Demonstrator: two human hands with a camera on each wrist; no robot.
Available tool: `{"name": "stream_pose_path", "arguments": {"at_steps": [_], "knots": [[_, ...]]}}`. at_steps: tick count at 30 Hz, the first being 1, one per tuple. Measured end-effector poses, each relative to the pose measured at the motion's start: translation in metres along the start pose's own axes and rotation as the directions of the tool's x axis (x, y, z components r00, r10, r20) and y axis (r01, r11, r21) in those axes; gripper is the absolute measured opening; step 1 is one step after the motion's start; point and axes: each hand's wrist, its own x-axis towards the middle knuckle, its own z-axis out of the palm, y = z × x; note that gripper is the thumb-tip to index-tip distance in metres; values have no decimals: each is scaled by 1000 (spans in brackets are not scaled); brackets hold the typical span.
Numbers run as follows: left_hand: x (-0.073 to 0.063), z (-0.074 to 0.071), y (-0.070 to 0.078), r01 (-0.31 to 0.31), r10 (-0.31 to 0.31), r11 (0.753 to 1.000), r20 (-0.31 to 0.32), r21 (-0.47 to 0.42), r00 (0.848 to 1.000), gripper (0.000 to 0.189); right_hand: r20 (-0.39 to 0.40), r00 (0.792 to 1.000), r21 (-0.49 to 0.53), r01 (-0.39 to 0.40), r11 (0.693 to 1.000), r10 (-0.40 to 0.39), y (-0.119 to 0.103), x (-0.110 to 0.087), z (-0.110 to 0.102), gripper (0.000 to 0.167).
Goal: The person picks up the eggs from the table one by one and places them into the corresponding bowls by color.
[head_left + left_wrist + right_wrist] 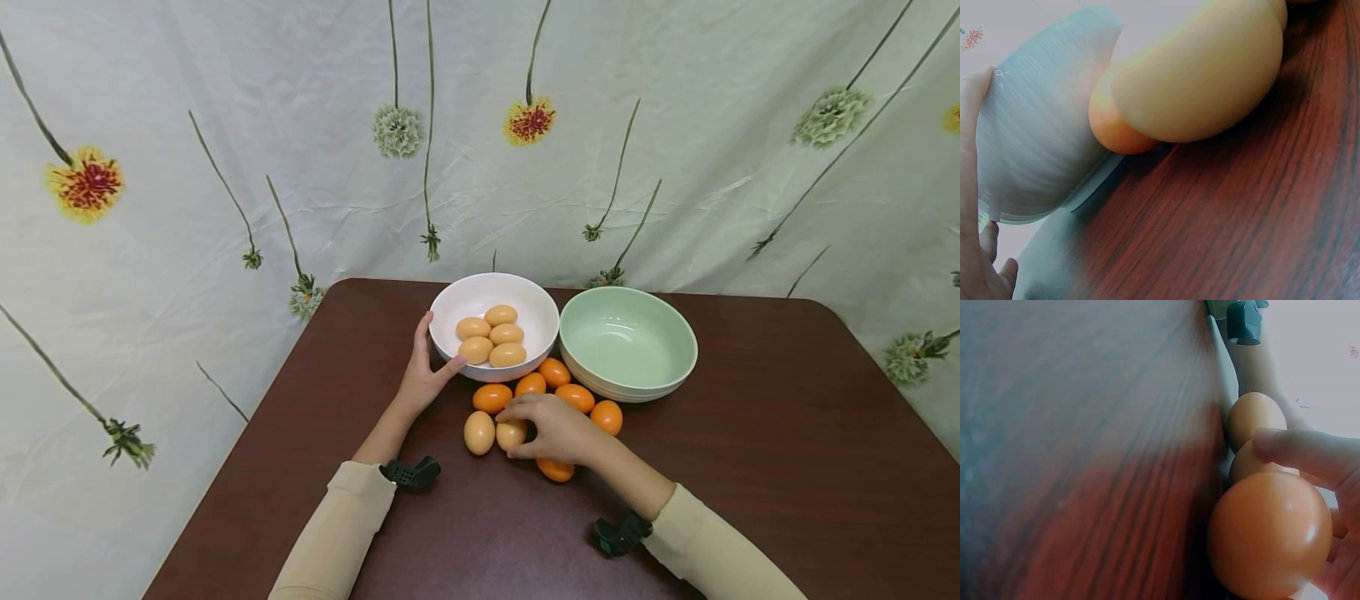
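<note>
My left hand [423,375] holds the left side of a white bowl [542,321], thumb at its front rim and fingers along the outer wall [1047,137]. Several tan eggs [507,333] lie inside this bowl. With thumb and fingers around it, my right hand [557,429] grips a tan egg [511,435] at the table surface. Beside that egg, to the left, is another tan egg [479,433]. Several orange eggs [492,398] lie around the right hand; one orange egg [1269,534] shows large in the right wrist view, partly hiding the gripped egg.
A pale green bowl [630,337] with no eggs in it stands right of the white one. Both stand toward the far edge of a dark brown table [787,400]. A flowered cloth [480,183] hangs behind. Each wrist bears a black device [412,475].
</note>
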Motion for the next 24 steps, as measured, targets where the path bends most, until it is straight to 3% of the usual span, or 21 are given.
{"name": "stream_pose_path", "arguments": {"at_steps": [9,24], "knots": [[0,1,1,3,-3,1000,-2,16,1000,89,-11,1000,-33,-9,999,9,-1,0,1,39],[0,1,-1,0,0,1000,-2,16,1000,89,-63,998,78,19,997,-15,1,-2,-2,40]]}}
